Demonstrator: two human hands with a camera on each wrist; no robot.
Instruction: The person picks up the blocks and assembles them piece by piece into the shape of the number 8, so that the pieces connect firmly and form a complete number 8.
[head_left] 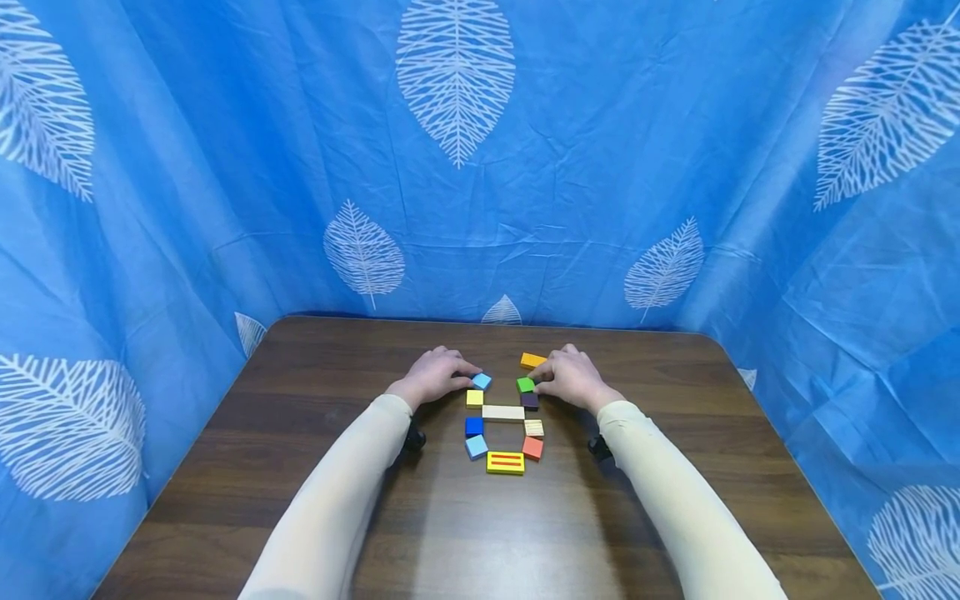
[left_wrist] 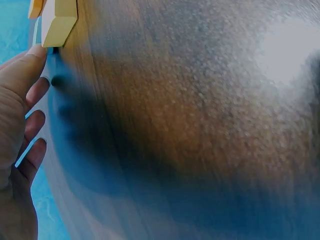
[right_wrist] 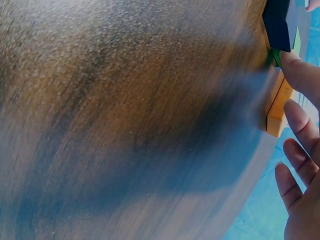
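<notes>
At the ring's upper left, my left hand (head_left: 437, 375) pinches a light blue block (head_left: 482, 381) between thumb and index finger. A pale yellow block (head_left: 475, 398) lies just nearer, and in the left wrist view it mostly hides the blue one. Across from it, my right hand (head_left: 573, 379) holds a green block (head_left: 525, 385) by thumb and index finger. A dark purple block (head_left: 530, 401) sits directly below the green one. Behind them lies an orange block (head_left: 533, 361), close to the right fingers (right_wrist: 299, 117).
A long cream block (head_left: 503, 412) bridges the middle. Nearer lie a dark blue block (head_left: 474, 427), another light blue block (head_left: 476, 447), a wooden block (head_left: 533, 428), a red block (head_left: 532, 448) and a yellow block with red stripes (head_left: 506, 463). A blue leaf-patterned curtain (head_left: 555, 208) surrounds the brown table (head_left: 300, 392).
</notes>
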